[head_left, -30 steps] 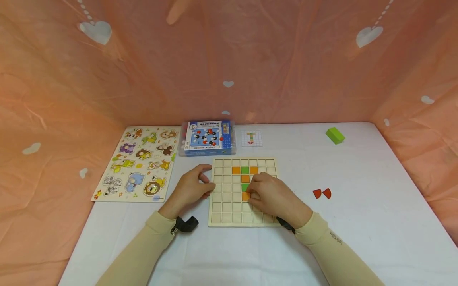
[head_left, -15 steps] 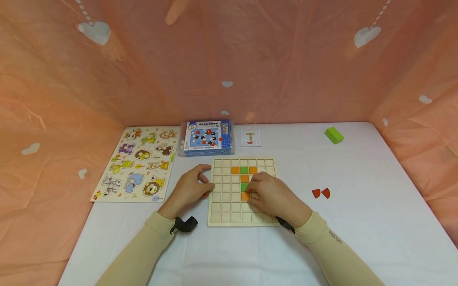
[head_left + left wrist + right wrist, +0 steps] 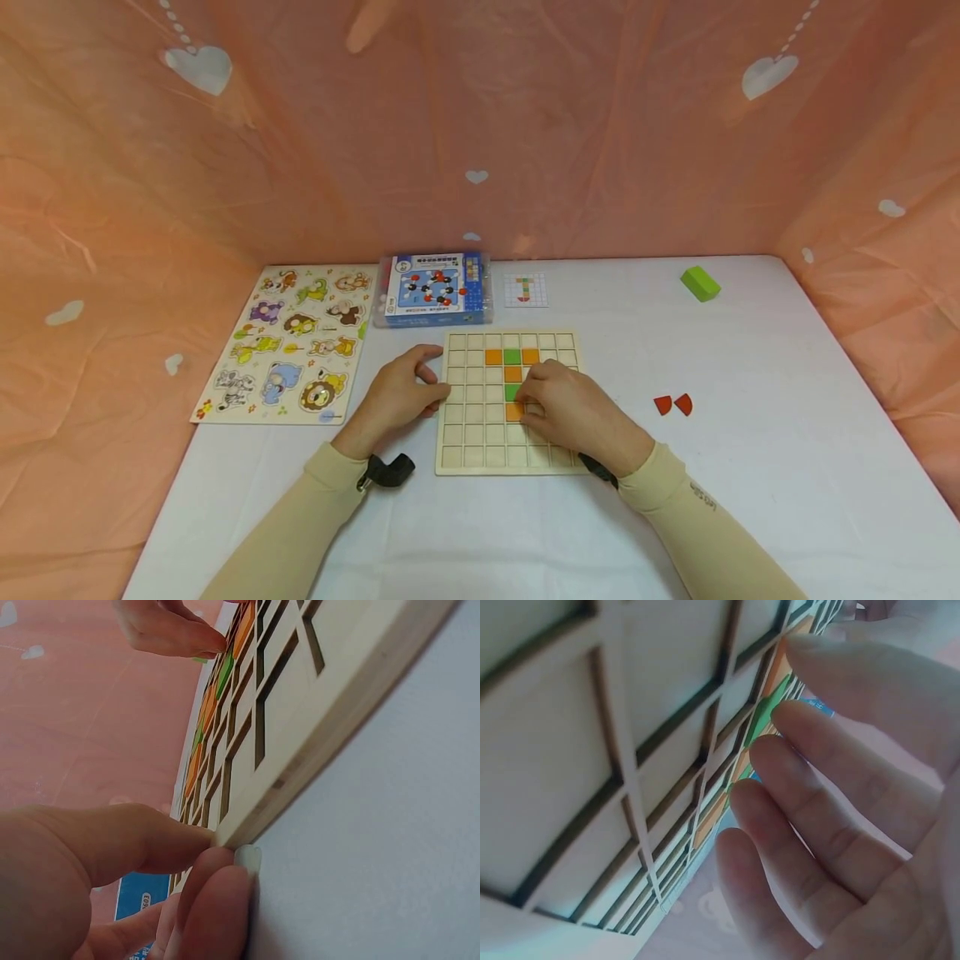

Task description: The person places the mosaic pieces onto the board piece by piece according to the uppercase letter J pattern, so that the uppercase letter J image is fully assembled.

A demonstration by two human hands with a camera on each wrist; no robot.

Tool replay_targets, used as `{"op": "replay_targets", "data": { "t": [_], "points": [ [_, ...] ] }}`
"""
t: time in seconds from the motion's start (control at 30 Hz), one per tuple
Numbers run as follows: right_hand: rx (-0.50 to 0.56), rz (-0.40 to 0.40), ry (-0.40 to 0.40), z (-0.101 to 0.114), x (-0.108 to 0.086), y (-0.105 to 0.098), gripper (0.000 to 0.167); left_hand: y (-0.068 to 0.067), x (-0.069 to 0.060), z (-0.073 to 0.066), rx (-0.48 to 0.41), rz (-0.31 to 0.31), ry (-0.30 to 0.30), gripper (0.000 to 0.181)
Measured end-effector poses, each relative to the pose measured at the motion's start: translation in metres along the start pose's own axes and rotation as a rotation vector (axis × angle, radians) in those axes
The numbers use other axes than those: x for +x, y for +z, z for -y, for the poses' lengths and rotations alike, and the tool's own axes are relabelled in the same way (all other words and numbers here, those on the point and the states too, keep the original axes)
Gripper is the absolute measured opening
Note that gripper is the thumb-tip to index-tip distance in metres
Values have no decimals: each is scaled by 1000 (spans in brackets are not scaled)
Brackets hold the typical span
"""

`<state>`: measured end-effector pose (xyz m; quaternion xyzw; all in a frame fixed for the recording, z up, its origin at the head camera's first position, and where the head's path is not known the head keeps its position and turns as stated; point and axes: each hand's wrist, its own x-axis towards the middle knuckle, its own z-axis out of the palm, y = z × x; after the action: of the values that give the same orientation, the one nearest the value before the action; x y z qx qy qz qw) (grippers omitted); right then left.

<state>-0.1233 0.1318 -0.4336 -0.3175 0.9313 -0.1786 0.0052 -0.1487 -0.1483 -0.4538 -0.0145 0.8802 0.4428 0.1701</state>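
Observation:
A pale wooden grid board (image 3: 472, 433) lies at the table's middle. Orange and green square tiles fill a T shape in its cells: a row topped by a green tile (image 3: 512, 357) between two orange ones, with a column below. My left hand (image 3: 397, 392) holds the board's left edge; in the left wrist view the thumb (image 3: 172, 844) is on the rim and curled fingers lie beside it. Over the column's lower end, my right hand (image 3: 566, 404) touches the lowest orange tile (image 3: 513, 412) with its thumb; its other fingertips are near the green tile (image 3: 765, 712) above.
Two red quarter-circle pieces (image 3: 672, 405) lie right of the board. A green block (image 3: 701, 284) stands at the back right. Behind the board are a small pattern card (image 3: 536, 290) and a boxed molecule set (image 3: 435, 292). An animal puzzle board (image 3: 285, 346) lies to the left.
The whole head view has shifted very slightly. Both hands and the tiles keep their places on the board.

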Motion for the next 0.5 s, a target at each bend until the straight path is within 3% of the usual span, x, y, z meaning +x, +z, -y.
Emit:
{"op": "replay_targets", "data": {
  "t": [0.27,0.5],
  "points": [
    [29,19,73,-11,-7,-14,14,0,0,-2,8,7,-6,66],
    [6,-8,118,-42,-38,-32,18,-1,-1,-3,4,7,-17,65]
  ]
}}
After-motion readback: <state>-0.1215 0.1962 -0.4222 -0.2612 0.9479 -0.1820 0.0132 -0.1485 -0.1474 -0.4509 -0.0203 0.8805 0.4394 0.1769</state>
